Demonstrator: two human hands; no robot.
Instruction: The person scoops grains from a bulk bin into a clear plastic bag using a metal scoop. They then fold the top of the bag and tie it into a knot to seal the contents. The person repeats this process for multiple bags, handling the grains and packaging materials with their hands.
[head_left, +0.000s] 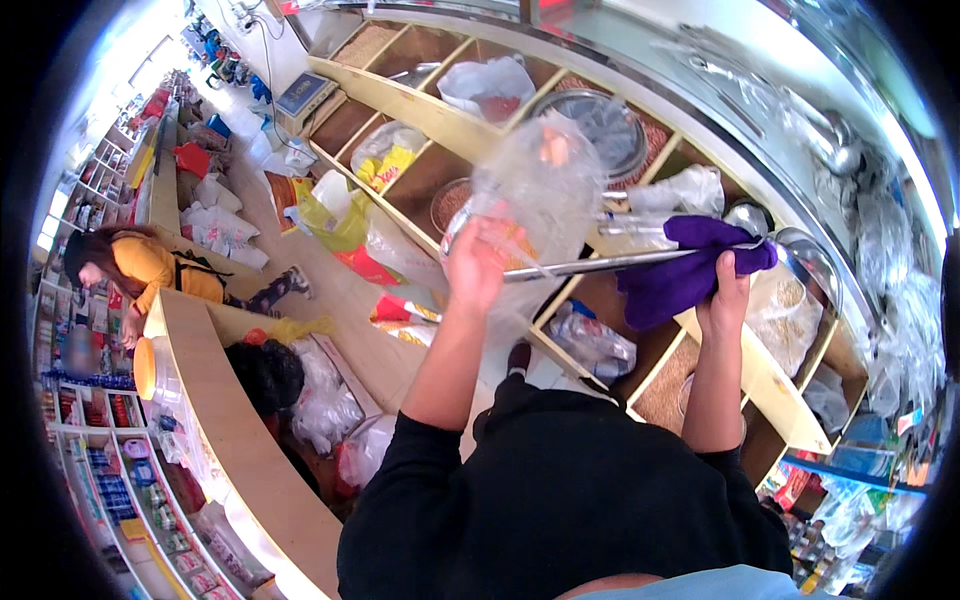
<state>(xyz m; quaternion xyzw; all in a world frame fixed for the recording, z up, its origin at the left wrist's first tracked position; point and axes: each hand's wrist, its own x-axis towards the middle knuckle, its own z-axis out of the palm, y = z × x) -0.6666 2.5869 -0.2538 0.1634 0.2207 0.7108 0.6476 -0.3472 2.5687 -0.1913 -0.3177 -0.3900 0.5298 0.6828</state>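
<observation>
My right hand (724, 296) grips a purple cloth (667, 281) folded around one end of a long metal rod (585, 264), its thumb up along the cloth. The rod runs left towards my left hand (478, 259), and its other end lies close to that palm. A blurred clear plastic bag (555, 187) with printing on it hangs at my left fingers, which appear to hold it. Part of the bag crosses the rod. Both hands are above wooden bins (409, 169). Whether my left hand also touches the rod is unclear.
A round metal pan (600, 131) rests on reddish nuts or beans in a back bin. A digital scale (306, 94) stands at the far end. To the left, a person in a yellow top (150, 262) leans over a wooden counter (247, 450). Plastic bags (322, 390) lie behind it.
</observation>
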